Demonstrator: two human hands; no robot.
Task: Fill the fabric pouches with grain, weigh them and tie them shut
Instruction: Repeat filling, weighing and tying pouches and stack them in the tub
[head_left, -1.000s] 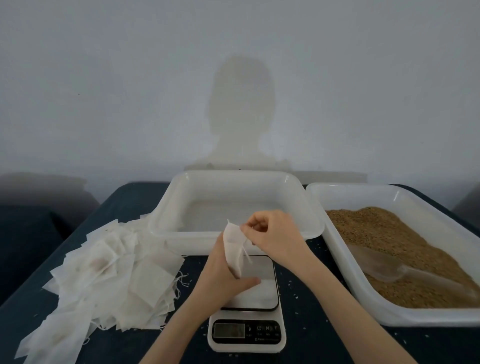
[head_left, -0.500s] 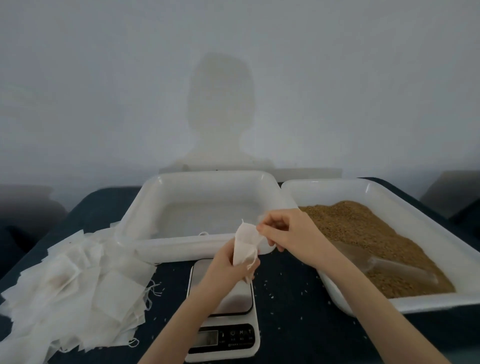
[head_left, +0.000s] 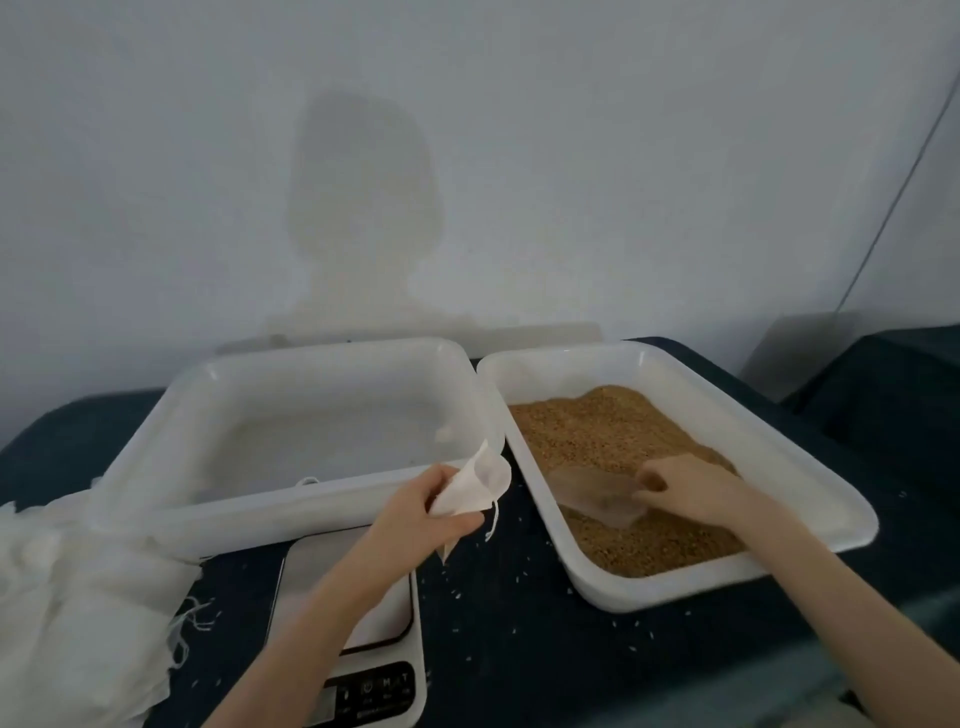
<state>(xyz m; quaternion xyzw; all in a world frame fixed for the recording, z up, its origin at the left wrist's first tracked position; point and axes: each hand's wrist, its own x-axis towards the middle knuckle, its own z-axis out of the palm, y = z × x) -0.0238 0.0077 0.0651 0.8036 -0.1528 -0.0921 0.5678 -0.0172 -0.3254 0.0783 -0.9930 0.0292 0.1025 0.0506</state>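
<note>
Head view, left hand (head_left: 421, 512) gripping pouch (head_left: 475, 486), right hand (head_left: 685, 486) grasping scoop (head_left: 597, 493)

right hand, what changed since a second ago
The right hand let go of the pouch mouth, moved right into the grain tray and took hold of the clear scoop. The left hand still holds the pouch, unfilled.
</note>
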